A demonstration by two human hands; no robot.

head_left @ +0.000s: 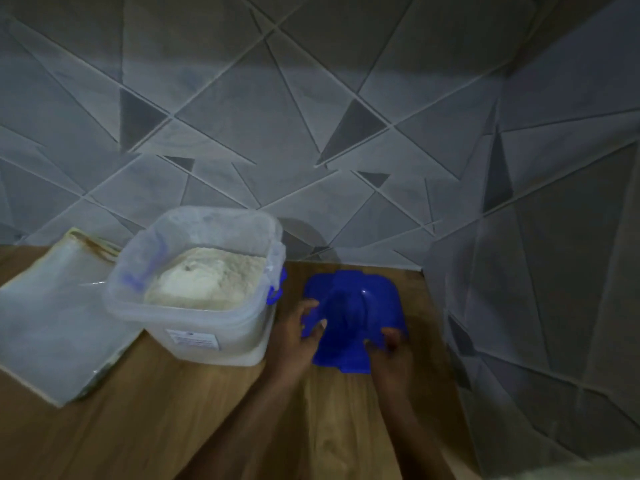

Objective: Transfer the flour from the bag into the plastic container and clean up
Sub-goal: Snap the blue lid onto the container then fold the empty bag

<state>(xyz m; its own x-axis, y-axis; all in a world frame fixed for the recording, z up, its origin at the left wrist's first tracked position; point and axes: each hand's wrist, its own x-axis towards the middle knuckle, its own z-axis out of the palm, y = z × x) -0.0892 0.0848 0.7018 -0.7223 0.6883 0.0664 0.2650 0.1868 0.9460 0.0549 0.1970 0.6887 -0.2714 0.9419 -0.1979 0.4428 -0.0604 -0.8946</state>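
Observation:
A clear plastic container (pixel 249 317) stands open on the wooden counter (pixel 138 417), holding a mound of white flour (pixel 204 278). A flat, emptied flour bag (pixel 52 320) lies to its left, touching it. Right of the container lies a blue lid (pixel 353 310) on the counter. My left hand (pixel 301 334) grips the lid's left edge, fingers curled over it. At the lid's front right corner my right hand (pixel 388 348) grips the edge. The picture is dim and blurred.
A grey tiled wall (pixel 311 133) with a triangle pattern runs behind the counter. A second wall (pixel 536 289) closes the right side just past the lid. A blue clip (pixel 275 292) hangs on the container's right side.

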